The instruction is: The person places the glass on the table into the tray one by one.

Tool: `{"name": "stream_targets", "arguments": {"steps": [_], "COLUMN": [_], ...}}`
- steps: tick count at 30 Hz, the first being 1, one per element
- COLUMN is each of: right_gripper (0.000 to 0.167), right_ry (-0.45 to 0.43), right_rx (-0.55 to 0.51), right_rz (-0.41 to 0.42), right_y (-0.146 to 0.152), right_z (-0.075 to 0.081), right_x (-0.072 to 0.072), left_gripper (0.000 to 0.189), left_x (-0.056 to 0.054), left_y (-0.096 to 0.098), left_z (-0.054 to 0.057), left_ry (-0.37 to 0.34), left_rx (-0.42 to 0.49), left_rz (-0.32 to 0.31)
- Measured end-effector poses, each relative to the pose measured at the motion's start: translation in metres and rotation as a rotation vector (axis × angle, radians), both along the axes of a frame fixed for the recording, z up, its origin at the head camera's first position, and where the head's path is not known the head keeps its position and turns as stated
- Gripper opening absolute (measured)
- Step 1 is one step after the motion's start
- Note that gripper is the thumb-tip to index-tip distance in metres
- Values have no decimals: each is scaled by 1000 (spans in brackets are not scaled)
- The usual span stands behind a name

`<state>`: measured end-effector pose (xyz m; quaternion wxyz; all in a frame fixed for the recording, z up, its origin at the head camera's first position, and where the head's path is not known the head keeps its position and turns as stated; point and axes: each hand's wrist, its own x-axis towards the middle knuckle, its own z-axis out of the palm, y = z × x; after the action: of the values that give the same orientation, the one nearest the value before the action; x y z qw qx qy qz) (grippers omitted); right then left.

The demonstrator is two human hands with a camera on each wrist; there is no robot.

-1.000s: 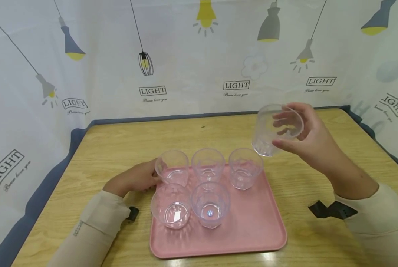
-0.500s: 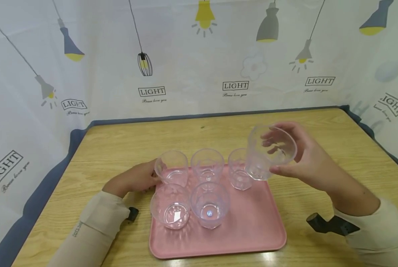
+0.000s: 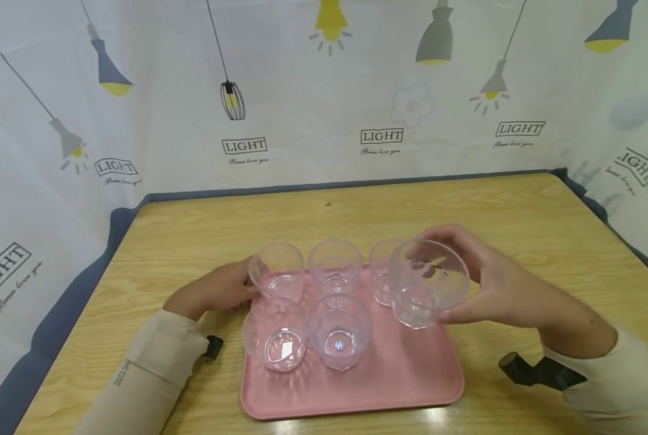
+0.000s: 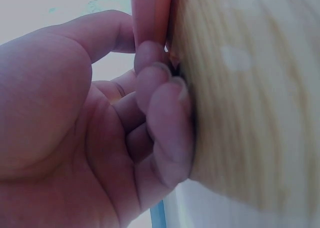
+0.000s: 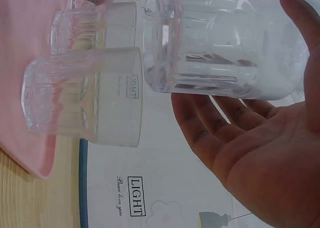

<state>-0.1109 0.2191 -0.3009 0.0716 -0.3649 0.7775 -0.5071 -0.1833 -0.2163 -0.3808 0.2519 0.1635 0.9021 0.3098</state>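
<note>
My right hand point(image 3: 494, 293) grips a clear plastic cup point(image 3: 438, 281) by its side, thumb and fingers around it. In the right wrist view this cup point(image 5: 215, 43) is raised off the pink tray point(image 5: 20, 88), above a standing cup point(image 5: 85, 98). On the pink tray point(image 3: 405, 377) stand three like cups along the far side: left point(image 3: 277, 272), middle point(image 3: 336, 269) and right point(image 3: 380, 275), the last partly behind the held one. Two more, left point(image 3: 275, 344) and right point(image 3: 339, 335), stand in front. My left hand point(image 3: 215, 290) holds the tray's left edge; its thumb and fingertips meet the rim point(image 4: 152, 18).
The tray lies on a wooden table point(image 3: 220, 223) with a dark blue border behind it. A white curtain printed with lamps point(image 3: 313, 163) rises at the back and sides. Black wrist devices point(image 3: 541, 370) sit at both sleeves.
My right hand has lowered the cup and brought it left and nearer, from beyond the tray's far right corner to over its right part. The left hand has stayed at the edge.
</note>
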Motion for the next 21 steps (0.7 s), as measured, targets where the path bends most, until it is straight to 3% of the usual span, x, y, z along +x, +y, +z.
{"name": "stream_targets", "arguments": {"steps": [5,10,21], "right_gripper": [92,93,91], "right_ry": [-1,50,78], "right_rx": [29,36,188], "right_rz": [49,104,54], "right_y": [0,1,-2], "right_z": [-1,-4,-3], "right_x": [1,3,10], "left_gripper": [35,42,40], "left_x": [0,0,1], "left_y": [0,-1,1], "left_z": [-1,-1,2], "left_ry": [7,18,8], "left_rx": [-7,-24,-14], "left_rz": [-2,-8,-1]}}
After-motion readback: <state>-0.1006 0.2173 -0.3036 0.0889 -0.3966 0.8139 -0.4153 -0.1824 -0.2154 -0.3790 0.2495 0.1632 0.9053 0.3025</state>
